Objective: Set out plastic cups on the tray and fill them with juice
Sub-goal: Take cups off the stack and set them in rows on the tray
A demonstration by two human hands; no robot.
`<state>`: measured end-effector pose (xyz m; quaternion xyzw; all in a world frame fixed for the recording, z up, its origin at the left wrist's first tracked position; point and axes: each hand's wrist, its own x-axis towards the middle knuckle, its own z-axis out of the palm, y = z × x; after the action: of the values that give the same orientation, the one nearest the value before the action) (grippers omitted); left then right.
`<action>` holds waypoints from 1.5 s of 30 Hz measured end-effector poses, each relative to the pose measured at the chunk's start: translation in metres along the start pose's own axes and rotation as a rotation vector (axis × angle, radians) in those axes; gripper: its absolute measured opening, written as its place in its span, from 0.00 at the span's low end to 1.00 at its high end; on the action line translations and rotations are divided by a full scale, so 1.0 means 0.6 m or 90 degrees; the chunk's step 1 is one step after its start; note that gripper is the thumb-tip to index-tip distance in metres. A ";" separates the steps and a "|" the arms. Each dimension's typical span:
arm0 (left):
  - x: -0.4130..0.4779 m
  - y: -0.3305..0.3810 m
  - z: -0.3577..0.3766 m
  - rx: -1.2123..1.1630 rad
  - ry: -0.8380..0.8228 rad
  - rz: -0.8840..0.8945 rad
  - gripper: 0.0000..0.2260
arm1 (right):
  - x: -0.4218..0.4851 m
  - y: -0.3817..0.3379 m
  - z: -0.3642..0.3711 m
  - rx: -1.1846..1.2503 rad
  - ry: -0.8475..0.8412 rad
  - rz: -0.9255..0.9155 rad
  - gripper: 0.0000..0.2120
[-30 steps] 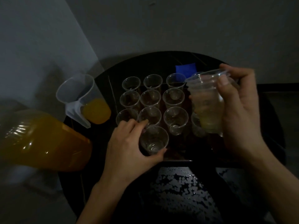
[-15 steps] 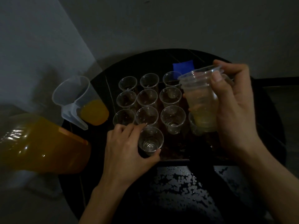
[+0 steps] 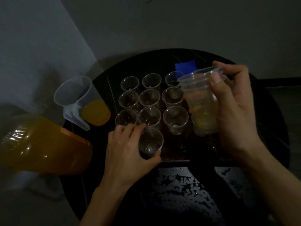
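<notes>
The left hand (image 3: 128,149) curls around a single clear plastic cup (image 3: 150,141), thumb on its near side and fingers on its far-left side, with the cup standing at the near edge of the tray (image 3: 175,158). Far left, a large bottle of orange juice (image 3: 40,144) lies tilted and blurred, its left end cut off by the frame. Beside it a translucent pitcher (image 3: 78,98) with a pouring handle holds a little orange juice at its bottom. On the tray stand nine empty cups (image 3: 149,98) in three rows of three — thin, ribbed, see-through, just beside one another. The tray is dark and hard to separate from the round black desk (image 3: 101,88). A blue square (image 3: 185,66) lies on the desk behind the cups, partly hidden by a rim. The right hand (image 3: 234,111) grips a nested stack of cups (image 3: 201,101), held tilted above the tray's right side, thumb pressed on the top rim. Another cup sits under the stack — mostly hidden.
</notes>
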<state>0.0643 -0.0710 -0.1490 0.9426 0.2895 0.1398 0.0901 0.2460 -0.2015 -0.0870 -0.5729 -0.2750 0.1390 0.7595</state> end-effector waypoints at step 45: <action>0.057 0.040 -0.091 -0.683 0.182 -0.159 0.16 | -0.017 0.012 -0.052 -0.416 -0.343 -0.108 0.25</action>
<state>0.0865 -0.0664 -0.0843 0.6953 0.2963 0.3817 0.5321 0.2567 -0.2295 -0.1026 -0.7020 -0.5391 0.1265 0.4479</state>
